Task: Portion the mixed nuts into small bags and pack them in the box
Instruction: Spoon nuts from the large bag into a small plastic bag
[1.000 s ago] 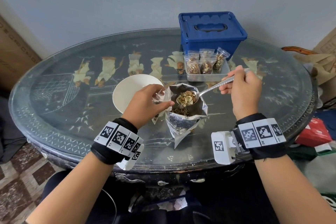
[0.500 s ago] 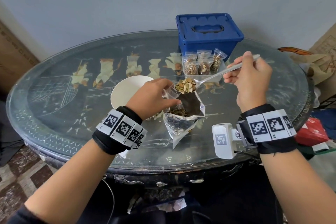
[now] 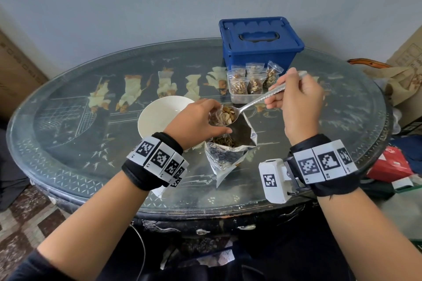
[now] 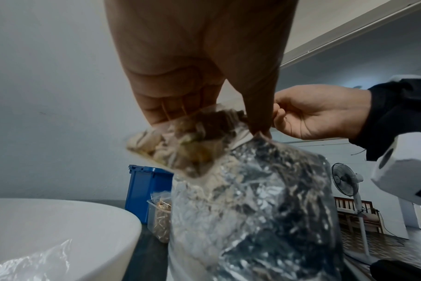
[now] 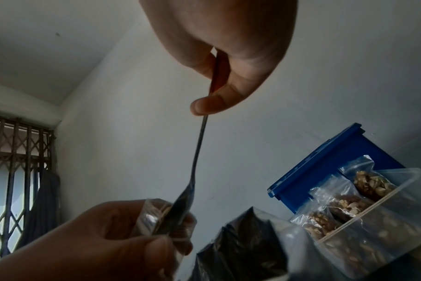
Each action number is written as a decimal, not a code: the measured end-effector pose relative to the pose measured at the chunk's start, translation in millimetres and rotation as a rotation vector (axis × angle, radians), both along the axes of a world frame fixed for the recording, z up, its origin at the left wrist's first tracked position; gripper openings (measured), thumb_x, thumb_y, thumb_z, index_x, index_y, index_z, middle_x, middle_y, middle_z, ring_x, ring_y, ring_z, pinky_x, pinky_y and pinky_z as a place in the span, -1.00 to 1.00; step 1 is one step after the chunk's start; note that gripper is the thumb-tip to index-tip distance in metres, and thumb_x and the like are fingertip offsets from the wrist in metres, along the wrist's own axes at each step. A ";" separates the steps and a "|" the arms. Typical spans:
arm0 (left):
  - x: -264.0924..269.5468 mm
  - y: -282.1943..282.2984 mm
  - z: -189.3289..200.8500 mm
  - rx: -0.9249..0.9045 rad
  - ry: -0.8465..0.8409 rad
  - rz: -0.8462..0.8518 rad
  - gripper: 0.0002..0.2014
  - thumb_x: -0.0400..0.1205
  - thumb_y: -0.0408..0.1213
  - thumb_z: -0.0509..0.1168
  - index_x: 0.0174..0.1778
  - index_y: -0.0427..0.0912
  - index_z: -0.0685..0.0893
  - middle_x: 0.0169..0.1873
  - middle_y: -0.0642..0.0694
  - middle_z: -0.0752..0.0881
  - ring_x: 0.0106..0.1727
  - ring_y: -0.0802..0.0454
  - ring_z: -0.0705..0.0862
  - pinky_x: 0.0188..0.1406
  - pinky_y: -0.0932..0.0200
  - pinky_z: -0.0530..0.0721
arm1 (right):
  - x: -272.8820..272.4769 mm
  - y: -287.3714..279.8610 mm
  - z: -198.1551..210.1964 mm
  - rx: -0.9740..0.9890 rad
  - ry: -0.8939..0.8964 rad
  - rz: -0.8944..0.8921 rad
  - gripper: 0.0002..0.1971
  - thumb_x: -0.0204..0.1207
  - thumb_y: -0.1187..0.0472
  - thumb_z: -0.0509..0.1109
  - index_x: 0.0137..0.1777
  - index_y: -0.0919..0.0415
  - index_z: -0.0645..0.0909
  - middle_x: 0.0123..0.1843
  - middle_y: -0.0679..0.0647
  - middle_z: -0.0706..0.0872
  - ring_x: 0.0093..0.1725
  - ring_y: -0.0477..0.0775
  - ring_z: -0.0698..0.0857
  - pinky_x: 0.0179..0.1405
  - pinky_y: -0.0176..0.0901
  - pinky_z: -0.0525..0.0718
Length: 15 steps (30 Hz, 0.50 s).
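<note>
Small clear bag [image 3: 217, 116] pinched open by left hand [image 3: 196, 121], fingers curled on its rim, held above foil pouch [image 3: 228, 155] on counter [image 3: 68, 143]. Spoon [image 3: 249, 104] of mixed nuts [image 3: 228, 113] gripped by right hand [image 3: 299, 102], fingers clamped on handle, bowl tipped at bag mouth. Filled bags [image 3: 250, 82] stood in clear tub [image 3: 242, 99] before blue box [image 3: 258, 41]. White bowl [image 3: 157, 116] beside left hand.

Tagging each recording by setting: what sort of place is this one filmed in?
Most likely a home, not a lab or shop: an ornate glass-topped table, a standing fan beside a wooden bench, and a folding metal window grille.
</note>
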<state>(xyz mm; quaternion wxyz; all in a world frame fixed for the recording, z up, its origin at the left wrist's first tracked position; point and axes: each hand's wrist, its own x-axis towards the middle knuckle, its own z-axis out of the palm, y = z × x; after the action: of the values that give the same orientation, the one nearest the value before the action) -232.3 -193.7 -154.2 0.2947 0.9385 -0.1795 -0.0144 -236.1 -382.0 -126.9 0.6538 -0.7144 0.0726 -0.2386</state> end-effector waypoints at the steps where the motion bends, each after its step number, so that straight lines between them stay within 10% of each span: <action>1: 0.0 -0.4 -0.4 -0.003 0.004 0.002 -0.41 0.43 0.01 0.47 0.31 -0.20 0.53 0.08 -0.07 0.62 -0.04 0.13 0.52 -0.09 0.40 0.41 | -0.5 1.3 0.1 -0.013 -0.009 0.010 -0.68 0.71 0.21 0.10 -0.28 0.21 0.52 -0.47 0.06 0.65 -0.57 -0.07 0.68 -0.61 -0.31 0.61; 15: -7.0 6.0 -14.4 -0.209 -0.055 0.096 -0.46 0.39 -0.07 0.52 0.20 -0.24 0.56 -0.11 -0.04 0.64 -0.10 0.00 0.60 -0.08 0.14 0.60 | -5.7 29.5 16.0 -0.286 -0.257 0.219 -0.76 0.68 0.22 0.16 -0.20 0.25 0.53 -0.42 -0.06 0.63 -0.51 -0.04 0.71 -0.56 -0.14 0.67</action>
<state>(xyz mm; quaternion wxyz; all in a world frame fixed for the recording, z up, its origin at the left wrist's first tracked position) -239.3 -187.7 -168.6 0.3860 0.9103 -0.1429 0.0443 -241.8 -352.5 -110.9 0.5718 -0.7671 -0.1240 -0.2631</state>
